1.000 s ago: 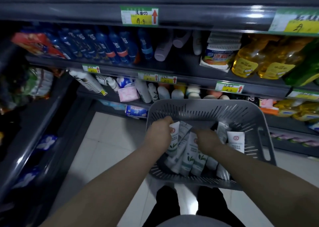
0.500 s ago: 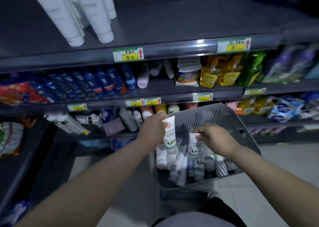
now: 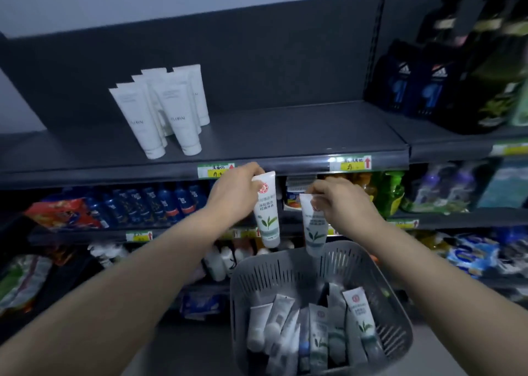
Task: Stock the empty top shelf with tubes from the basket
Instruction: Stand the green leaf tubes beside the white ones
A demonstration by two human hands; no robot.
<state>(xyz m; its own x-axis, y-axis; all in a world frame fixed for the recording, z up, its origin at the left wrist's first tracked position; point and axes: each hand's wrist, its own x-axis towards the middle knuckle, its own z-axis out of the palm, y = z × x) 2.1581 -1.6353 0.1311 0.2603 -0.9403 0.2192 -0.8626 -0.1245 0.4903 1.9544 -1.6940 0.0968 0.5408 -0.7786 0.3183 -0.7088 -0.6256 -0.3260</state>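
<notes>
My left hand [image 3: 233, 194] pinches the flat end of a white tube with a green leaf print [image 3: 267, 212], which hangs cap down just below the top shelf's front edge. My right hand [image 3: 340, 201] pinches a second leaf-print tube [image 3: 314, 227] the same way, a little lower and to the right. Both tubes hang above the grey slotted basket [image 3: 285, 272], which holds several more tubes [image 3: 317, 330]. The dark top shelf [image 3: 285, 129] is mostly bare.
A cluster of plain white tubes [image 3: 163, 112] stands cap down on the top shelf's left part. Dark bottles and packs [image 3: 445, 69] fill the neighbouring shelf to the right. Lower shelves carry blue bottles [image 3: 148, 201], yellow and green bottles and packets. Price tags [image 3: 351, 164] line the shelf edge.
Both hands have risen out of the basket, each carrying one tube up to the top shelf's edge. The view has tilted upward, showing the top shelf.
</notes>
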